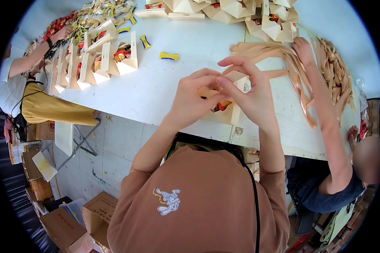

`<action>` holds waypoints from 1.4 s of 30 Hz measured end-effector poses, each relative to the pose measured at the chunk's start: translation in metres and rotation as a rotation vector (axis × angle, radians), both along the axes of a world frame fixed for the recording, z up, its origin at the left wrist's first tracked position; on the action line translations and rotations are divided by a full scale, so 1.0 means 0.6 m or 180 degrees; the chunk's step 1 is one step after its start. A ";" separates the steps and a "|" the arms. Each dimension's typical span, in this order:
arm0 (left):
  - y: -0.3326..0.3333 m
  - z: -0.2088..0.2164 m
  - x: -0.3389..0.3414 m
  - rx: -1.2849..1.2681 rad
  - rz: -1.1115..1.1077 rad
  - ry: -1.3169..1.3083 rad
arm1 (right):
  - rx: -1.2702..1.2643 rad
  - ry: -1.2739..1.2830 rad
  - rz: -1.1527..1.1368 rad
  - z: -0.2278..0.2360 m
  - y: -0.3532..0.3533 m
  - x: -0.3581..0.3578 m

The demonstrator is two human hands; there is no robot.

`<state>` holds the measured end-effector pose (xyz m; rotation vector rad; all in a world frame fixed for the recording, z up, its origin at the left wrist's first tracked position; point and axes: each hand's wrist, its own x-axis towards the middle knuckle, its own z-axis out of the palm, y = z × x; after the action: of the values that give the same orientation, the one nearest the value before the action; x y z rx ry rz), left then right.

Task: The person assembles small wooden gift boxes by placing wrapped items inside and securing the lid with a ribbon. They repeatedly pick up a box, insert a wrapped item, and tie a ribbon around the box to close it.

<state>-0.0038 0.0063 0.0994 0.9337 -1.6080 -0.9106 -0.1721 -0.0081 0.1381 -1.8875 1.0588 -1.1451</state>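
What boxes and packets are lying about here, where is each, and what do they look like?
Small cream box: held by left hand and right hand, red and yellow contents.
Open cream boxes: row at table's left.
Folded cream boxes: heap at far edge.
Yellow-blue packet: alone on white table.
Brown cartons: on the floor, lower left.

Both hands, left hand [192, 99] and right hand [249, 95], pinch a cream paper box [230, 110] above the white table [164, 80].

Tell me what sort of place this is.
Likely a hand-packing workshop: both hands fold a box at a white table, rows of filled boxes stand ready, and a co-worker sorts ribbons.
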 end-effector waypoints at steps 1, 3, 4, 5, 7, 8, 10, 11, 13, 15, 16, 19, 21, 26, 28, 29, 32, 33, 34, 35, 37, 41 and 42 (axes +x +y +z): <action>-0.003 -0.025 -0.003 0.0062 0.0148 0.0043 | 0.0061 -0.0206 -0.0040 -0.005 0.000 0.004; -0.004 -0.025 0.003 0.0129 0.0062 -0.0237 | 0.0016 -0.0464 -0.0242 -0.020 -0.002 0.007; -0.005 -0.025 0.006 0.0163 0.0019 -0.0376 | -0.0096 -0.0523 -0.0409 -0.029 -0.007 0.006; -0.006 -0.021 0.005 0.0292 -0.0047 -0.0251 | -0.0191 -0.0572 -0.0584 -0.039 -0.009 0.001; -0.010 -0.009 0.002 0.0541 -0.0163 -0.0001 | 0.0198 0.0005 -0.0247 -0.061 -0.010 -0.032; -0.015 -0.012 0.003 0.0726 -0.0335 0.0186 | 0.0385 0.0288 -0.0079 -0.068 -0.010 -0.041; -0.028 -0.022 0.010 0.1092 -0.0682 0.0566 | 0.0613 -0.0715 0.0091 -0.081 -0.001 -0.040; -0.036 -0.023 0.011 0.1267 -0.0821 0.0837 | 0.0724 -0.1225 0.0165 -0.086 0.002 -0.040; -0.051 -0.024 0.015 0.1615 -0.1096 0.1384 | 0.0783 -0.1972 0.0587 -0.092 0.004 -0.033; -0.064 -0.032 0.018 0.1865 -0.1250 0.1612 | 0.0706 -0.2158 0.0952 -0.103 0.000 -0.030; -0.069 -0.036 0.020 0.1992 -0.1326 0.1726 | 0.0613 -0.1969 0.1105 -0.114 -0.007 -0.033; -0.074 -0.047 0.021 0.2336 -0.1223 0.1939 | 0.0668 -0.1703 0.1451 -0.114 -0.013 -0.042; -0.076 -0.052 0.021 0.2260 -0.1183 0.1667 | 0.0782 -0.1658 0.1632 -0.116 -0.016 -0.053; -0.076 -0.046 0.022 0.2135 -0.1188 0.1297 | 0.0491 -0.1562 0.2124 -0.121 -0.033 -0.071; -0.074 -0.047 0.026 0.1810 -0.1385 0.0920 | 0.0704 -0.1725 0.1991 -0.130 -0.037 -0.072; -0.069 -0.042 0.024 0.1327 -0.1295 0.0490 | 0.0813 -0.1804 0.1914 -0.133 -0.037 -0.071; -0.055 -0.027 0.011 -0.0791 -0.0842 -0.0938 | 0.2339 -0.2035 0.0929 -0.123 -0.038 -0.068; -0.054 -0.028 0.001 -0.1932 -0.0559 -0.1505 | 0.2198 -0.1605 0.0896 -0.114 -0.036 -0.063; -0.053 -0.030 -0.007 -0.3075 -0.0249 -0.2058 | 0.2052 -0.1176 0.0862 -0.103 -0.031 -0.057; -0.053 -0.033 -0.010 -0.3210 -0.0154 -0.1970 | 0.1893 -0.0751 0.0816 -0.096 -0.029 -0.054; -0.053 -0.046 -0.014 -0.3474 0.0042 -0.1791 | 0.1861 -0.0720 0.0974 -0.099 -0.029 -0.055; -0.053 -0.061 -0.003 -0.2045 -0.0112 -0.0758 | 0.1775 -0.0473 0.0872 -0.126 -0.035 -0.068; -0.042 -0.063 -0.002 -0.1318 -0.0239 -0.0281 | 0.1644 -0.1077 0.0755 -0.138 -0.032 -0.063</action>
<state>-0.0051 -0.0191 0.0616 0.6329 -1.8272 -0.5582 -0.2097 -0.0271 0.0556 -1.3176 0.8157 -0.9042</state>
